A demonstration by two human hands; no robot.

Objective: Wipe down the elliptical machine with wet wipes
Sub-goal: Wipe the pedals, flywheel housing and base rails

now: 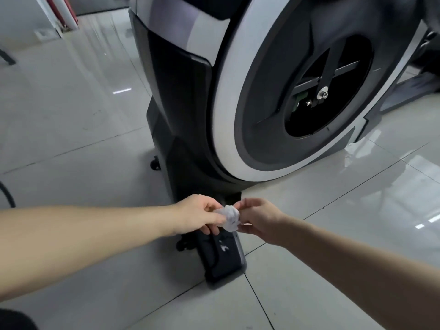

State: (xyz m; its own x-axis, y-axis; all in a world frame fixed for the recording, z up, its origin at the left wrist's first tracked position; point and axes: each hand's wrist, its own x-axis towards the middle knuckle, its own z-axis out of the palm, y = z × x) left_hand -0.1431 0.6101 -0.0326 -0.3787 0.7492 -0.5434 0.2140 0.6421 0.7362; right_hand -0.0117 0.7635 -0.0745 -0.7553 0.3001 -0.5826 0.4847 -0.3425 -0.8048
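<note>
The elliptical machine [181, 96] fills the upper middle: a black housing with a white ring around a dark flywheel cover [307, 91]. Its black base foot [223, 258] reaches toward me across the tiles. Just above that foot, a crumpled white wet wipe [229, 216] hangs between both hands. My left hand [197, 214] pinches its left side with thumb and fingertips. My right hand [258, 220] pinches its right side. The wipe does not touch the machine.
Glossy grey floor tiles [71, 115] surround the machine. A small black transport wheel [155, 164] sticks out on the base's left. A black cable [7, 194] curves at the far left edge. A red-and-white post [62, 13] stands at the top left.
</note>
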